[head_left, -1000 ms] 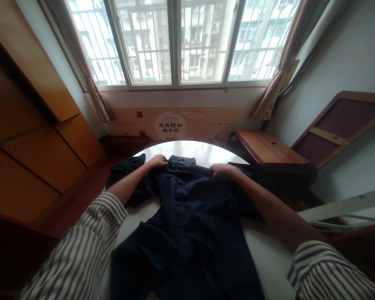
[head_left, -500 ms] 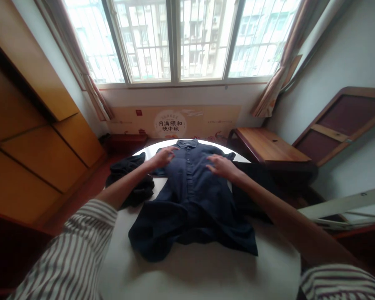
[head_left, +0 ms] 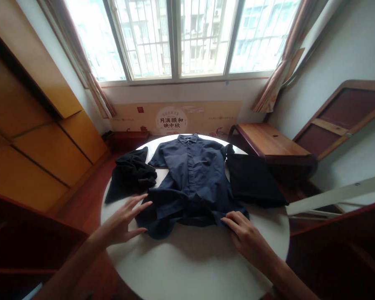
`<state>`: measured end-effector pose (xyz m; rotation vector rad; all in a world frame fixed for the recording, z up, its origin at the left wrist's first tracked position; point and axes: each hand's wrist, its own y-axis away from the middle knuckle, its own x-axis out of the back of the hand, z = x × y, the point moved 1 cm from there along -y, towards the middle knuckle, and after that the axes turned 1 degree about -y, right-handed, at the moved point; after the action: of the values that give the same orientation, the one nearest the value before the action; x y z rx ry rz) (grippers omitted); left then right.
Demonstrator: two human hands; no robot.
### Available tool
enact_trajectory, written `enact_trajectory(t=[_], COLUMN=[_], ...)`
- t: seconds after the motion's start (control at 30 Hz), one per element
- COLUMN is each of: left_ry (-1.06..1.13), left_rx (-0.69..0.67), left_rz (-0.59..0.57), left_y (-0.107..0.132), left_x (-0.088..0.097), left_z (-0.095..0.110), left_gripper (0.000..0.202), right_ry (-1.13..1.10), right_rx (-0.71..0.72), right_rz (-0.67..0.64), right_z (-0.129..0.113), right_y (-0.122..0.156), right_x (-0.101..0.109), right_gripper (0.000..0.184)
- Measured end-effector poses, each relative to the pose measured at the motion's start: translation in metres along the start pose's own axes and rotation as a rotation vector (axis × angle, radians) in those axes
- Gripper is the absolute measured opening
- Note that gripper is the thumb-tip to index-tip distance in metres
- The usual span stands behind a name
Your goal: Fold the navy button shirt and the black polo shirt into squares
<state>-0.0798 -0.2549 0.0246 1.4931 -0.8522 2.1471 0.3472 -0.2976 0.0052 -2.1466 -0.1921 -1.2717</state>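
Note:
A dark navy short-sleeved shirt lies front up on a round white table, its collar toward the window and its lower part rumpled and partly turned up. My left hand is at the shirt's lower left corner, thumb and fingers spread apart, with nothing held between them. At the lower right corner, my right hand has its fingers closed on the edge of the hem.
A crumpled heap of black clothing lies at the table's left. A flat, folded black garment is on the right. Beyond stand a wooden side table and, at far left, yellow cabinets.
Both hands have come back toward me from the shirt's chest to its bottom corners. The right hand has taken hold of the hem, and the hem's lower corners have shifted inward.

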Motion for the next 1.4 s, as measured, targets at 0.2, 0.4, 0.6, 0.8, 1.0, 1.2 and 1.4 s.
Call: enact_trajectory(t=[0.2,0.4,0.6,0.8,1.0,1.2,1.4], left_ry=[0.110,0.000,-0.093,0.013,-0.025,-0.007,0.167], left_rx=[0.232,-0.005,0.049,0.156,0.120,0.290,0.393], left_rz=[0.225,0.381,0.292,0.178,0.309,0.264,0.258], left_y=[0.005,0.032,0.055,0.041,0.049,0.043,0.031], left_x=[-0.031,-0.012,-0.015,-0.028,-0.015,-0.019,-0.034], left_z=[0.005,0.023,0.023,0.025,0.024,0.036,0.045], left_gripper=[0.049,0.037,0.049,0.072,0.066,0.062,0.051], right_ry=[0.031,0.068,0.104,0.117,-0.020,-0.054,0.049], right_rx=[0.095,0.189,0.143,0.283,0.210,0.148,0.238], right_rz=[0.156,-0.030,-0.193,-0.080,-0.175,-0.074,-0.297], right_z=[-0.007,0.003,0.007,-0.027,-0.031,-0.064,-0.134], right_y=[-0.010,0.016,0.054,0.037,0.025,0.009,-0.044], right_x=[0.022,0.047,0.032,0.016,0.042,0.036,-0.027], right_gripper=[0.028,0.033,0.037,0.028,0.020,0.015,0.046])
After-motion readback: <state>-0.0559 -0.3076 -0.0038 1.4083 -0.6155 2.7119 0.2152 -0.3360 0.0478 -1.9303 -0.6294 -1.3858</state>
